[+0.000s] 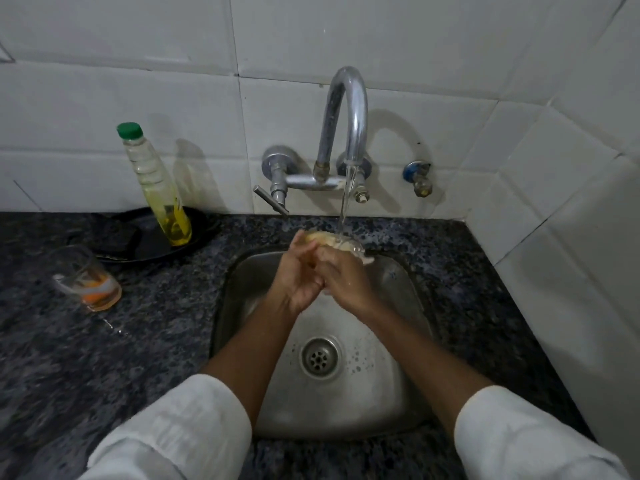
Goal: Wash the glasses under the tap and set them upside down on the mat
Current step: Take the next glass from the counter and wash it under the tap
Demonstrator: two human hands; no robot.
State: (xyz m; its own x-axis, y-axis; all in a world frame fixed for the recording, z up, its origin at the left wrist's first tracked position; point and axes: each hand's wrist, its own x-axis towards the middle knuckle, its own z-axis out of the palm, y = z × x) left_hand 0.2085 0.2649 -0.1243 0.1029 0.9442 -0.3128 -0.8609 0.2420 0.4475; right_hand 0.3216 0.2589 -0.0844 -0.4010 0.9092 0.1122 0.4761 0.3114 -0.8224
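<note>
Centrally, 1 glass (334, 242) lies tilted under the tap (346, 109) stream, above the sink (408, 282); left hand (299, 275) and right hand (341, 278) both curl around it. Wet glass: rigid, fragile, likely slippery; hold its walls. 1 more glass (86, 277) stands upright on the counter (166, 306), left, near the edge-free open stretch.

Soap bottle (157, 188) stands on black plate (138, 249).
</note>
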